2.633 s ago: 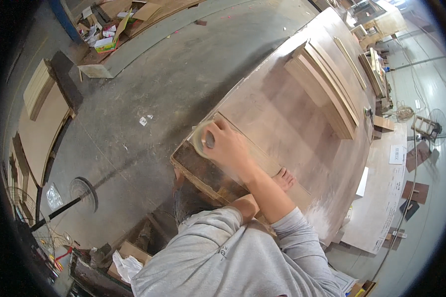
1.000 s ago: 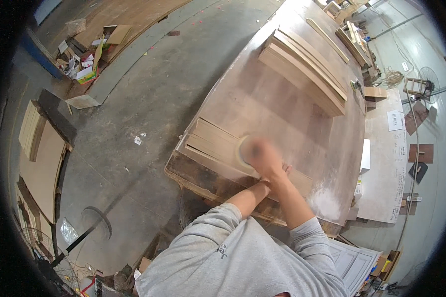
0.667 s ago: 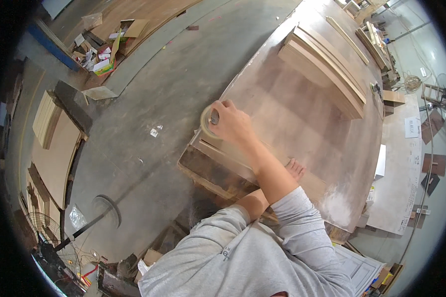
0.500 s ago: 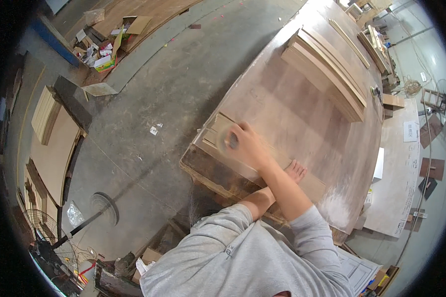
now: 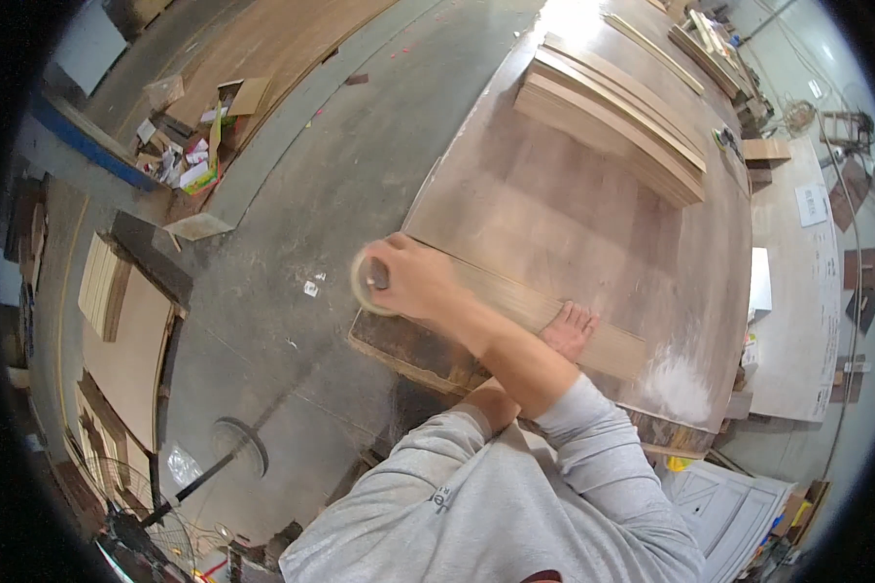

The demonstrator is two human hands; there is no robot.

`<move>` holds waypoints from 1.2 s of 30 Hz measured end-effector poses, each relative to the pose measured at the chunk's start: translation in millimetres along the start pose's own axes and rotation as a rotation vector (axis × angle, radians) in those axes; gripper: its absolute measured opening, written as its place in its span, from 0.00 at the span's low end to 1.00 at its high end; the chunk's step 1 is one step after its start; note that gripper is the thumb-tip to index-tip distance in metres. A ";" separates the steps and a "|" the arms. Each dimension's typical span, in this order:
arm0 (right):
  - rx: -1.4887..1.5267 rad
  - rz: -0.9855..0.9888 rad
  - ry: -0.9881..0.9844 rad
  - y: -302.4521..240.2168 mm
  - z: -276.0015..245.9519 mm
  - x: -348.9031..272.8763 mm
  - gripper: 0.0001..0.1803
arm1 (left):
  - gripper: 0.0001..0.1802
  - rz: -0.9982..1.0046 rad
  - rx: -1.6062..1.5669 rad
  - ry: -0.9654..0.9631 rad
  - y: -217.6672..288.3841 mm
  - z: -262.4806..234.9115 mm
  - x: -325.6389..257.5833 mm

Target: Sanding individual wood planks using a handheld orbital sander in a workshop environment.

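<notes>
My forearms are crossed, the right over the left. My right hand [image 5: 410, 279] has reached across to the left end of a long, narrow wooden board [image 5: 515, 295] at the near edge of the workbench [image 5: 574, 223]. Its fingers are closed on a round, pale-rimmed disc [image 5: 362, 291] with a dark middle; motion blur hides its exact kind. The disc overhangs the bench's left corner. My left hand [image 5: 569, 330] lies flat on the board further right, fingers stretched out, holding nothing.
A stack of long boards [image 5: 612, 126] lies across the bench's far part. Pale dust [image 5: 679, 384] covers its near right corner. A pedestal fan [image 5: 136, 525] stands at the lower left, near stacked panels [image 5: 117, 360]. A carton of scraps [image 5: 199, 160] sits at the upper left.
My right hand has swept left along the board with the disc, out to the board's end. The left hand stays flat on the board. The whole view has shifted slightly.
</notes>
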State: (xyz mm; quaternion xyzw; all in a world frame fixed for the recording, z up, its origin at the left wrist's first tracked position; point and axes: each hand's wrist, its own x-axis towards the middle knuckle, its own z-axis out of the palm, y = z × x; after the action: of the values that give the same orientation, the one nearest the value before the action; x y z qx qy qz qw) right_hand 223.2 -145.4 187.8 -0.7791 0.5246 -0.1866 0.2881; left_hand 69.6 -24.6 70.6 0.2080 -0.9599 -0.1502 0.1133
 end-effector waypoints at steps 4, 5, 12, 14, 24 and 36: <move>0.061 0.380 0.155 1.6 -112.9 -73.6 0.24 | 0.55 0.021 0.011 0.062 0.1 25.6 4.3; -0.003 0.385 0.395 14.1 -118.7 -103.6 0.23 | 0.54 0.017 0.017 -0.040 -5.0 25.5 -0.8; -0.125 0.838 0.917 130.3 -184.8 -340.6 0.24 | 0.64 -0.058 0.037 -0.203 3.0 -8.8 8.8; -0.107 0.913 0.928 159.6 -182.4 -394.6 0.25 | 0.66 -0.034 0.066 -0.338 -2.3 -16.9 18.3; -0.146 1.201 0.788 262.0 -133.2 -515.8 0.34 | 0.63 0.013 -0.069 -0.487 0.1 -50.9 31.5; 0.484 0.537 1.461 181.4 -76.4 -426.3 0.52 | 0.63 -0.020 -0.041 -0.166 9.7 -157.9 36.1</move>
State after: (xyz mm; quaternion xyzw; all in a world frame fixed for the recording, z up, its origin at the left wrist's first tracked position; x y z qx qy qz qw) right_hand -112.8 178.2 134.2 -0.2247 0.6941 -0.6804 0.0686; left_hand 78.2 -69.9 226.2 0.2022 -0.9606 -0.1874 0.0360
